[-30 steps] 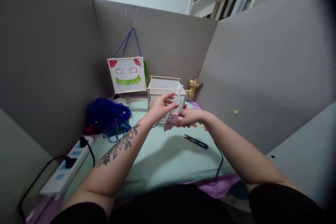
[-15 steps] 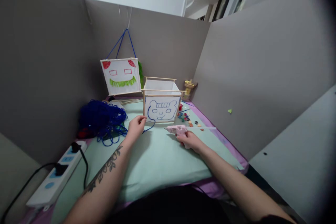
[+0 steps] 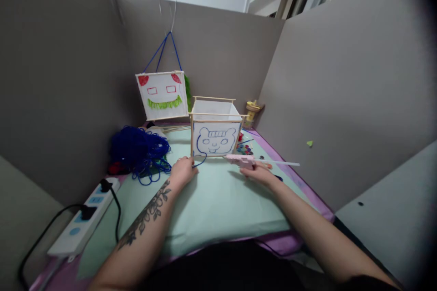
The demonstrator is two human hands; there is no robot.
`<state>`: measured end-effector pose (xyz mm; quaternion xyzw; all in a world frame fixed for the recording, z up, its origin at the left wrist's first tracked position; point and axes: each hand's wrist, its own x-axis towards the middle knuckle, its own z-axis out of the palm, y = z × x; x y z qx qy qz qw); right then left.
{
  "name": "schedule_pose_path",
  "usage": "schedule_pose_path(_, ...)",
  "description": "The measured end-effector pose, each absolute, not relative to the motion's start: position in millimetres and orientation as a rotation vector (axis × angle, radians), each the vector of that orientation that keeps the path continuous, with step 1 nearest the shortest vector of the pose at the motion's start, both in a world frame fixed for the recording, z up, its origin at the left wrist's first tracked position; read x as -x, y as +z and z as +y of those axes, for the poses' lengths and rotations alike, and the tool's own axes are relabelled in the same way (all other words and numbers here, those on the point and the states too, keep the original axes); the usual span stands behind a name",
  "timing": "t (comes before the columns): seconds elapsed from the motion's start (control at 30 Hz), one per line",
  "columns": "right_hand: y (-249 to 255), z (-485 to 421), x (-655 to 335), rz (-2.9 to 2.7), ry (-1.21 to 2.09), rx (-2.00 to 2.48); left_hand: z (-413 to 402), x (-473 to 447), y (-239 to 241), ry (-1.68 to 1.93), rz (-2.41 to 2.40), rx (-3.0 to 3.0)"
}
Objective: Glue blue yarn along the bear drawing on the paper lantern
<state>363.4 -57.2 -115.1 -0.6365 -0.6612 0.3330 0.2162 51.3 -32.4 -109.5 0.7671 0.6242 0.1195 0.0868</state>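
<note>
A white paper box lantern (image 3: 223, 145) framed with thin wooden sticks stands on the table, a bear face drawn in blue on its front. Blue yarn (image 3: 205, 158) lies along the left outline of that face, and its loose part loops down to my left hand (image 3: 183, 171). The fingers of that hand are closed on the yarn by the lantern's lower left corner. In my right hand (image 3: 257, 173) is a pink hot glue gun (image 3: 241, 160), its nozzle pointing left by the lantern's lower edge. A long pale glue stick (image 3: 282, 163) sticks out behind it.
A tangled heap of blue yarn (image 3: 138, 150) lies left, beyond a power strip (image 3: 83, 220) with black plugs. Another lantern (image 3: 164, 97) with a red-and-green face hangs at the back. Small coloured pieces (image 3: 245, 149) lie right of the box. Grey partitions (image 3: 324, 77) enclose the table.
My left hand has lowered slightly toward the lantern's bottom left corner. The glue gun has moved closer to the lantern's lower right edge. The whole view has shifted a little.
</note>
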Motion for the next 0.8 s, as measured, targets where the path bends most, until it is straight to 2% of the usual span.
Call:
schedule_pose_path(0.3, -115, -31, -291, -1.935, 0.819, 1.378, -28, -57, -119, 0.237, 1.902, -2.365)
schedule_pose_path(0.5, -127, -28, -292, -2.01, 0.522, 1.569, -25, -53, -103, 0.508, 1.965, -2.203)
schedule_pose_path(0.8, -135, -18, -289, -2.018, 0.487, 1.561, -26, -52, -98, 0.611, 2.074, -2.064)
